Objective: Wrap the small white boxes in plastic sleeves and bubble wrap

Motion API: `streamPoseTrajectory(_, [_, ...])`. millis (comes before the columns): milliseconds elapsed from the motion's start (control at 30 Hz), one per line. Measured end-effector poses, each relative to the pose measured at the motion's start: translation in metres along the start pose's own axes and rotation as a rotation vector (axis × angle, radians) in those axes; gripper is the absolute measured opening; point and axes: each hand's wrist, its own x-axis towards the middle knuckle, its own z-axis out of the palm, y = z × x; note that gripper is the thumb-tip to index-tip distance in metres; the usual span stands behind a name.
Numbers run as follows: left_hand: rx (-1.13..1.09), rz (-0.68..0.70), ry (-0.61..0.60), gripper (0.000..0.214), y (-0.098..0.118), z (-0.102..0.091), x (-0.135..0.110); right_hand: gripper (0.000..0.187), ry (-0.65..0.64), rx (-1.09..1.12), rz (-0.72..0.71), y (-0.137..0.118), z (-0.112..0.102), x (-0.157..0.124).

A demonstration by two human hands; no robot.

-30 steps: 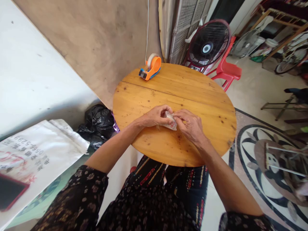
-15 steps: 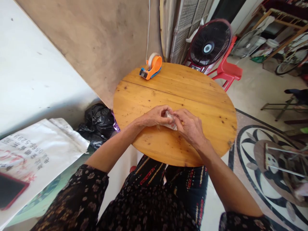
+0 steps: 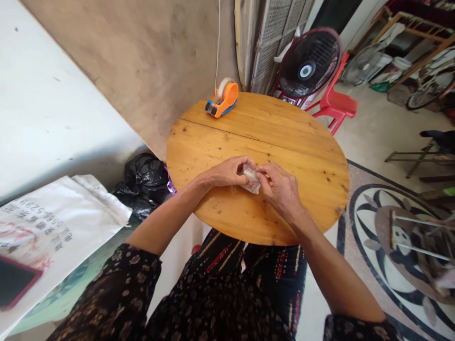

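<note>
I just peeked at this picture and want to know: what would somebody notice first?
First, the two hands meeting over the middle of the round wooden table: the left hand and right hand both pinch a small crinkly packet. Next, the bright orange tape dispenser at the table's far edge, and the big black fan behind it.

We can make out print only on the white woven sack [image 3: 60, 222] at our left: dark characters and a row of digits, all upside down from where we sit, and too skewed for us to read with any certainty. Red marks sit below them on the sack, equally unreadable.
</note>
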Motion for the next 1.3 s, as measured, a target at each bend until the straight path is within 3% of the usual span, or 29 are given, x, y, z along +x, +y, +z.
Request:
streamPoseTrajectory(433, [-0.072,0.007,-0.022,0.041,-0.005,-0.004,-0.001,0.022,0.012,-0.026,-0.086,0.000,0.005,-0.004])
streamPoseTrajectory(833, [-0.088,0.004,-0.004,0.041,-0.007,-0.005,0.000,0.025,0.129,-0.172,-0.233,0.005,0.018,-0.014])
streamPoseTrajectory(1300, [-0.144,0.007,-0.036,0.042,-0.011,-0.007,0.003,0.026,0.117,-0.171,-0.310,0.018,0.021,-0.014])
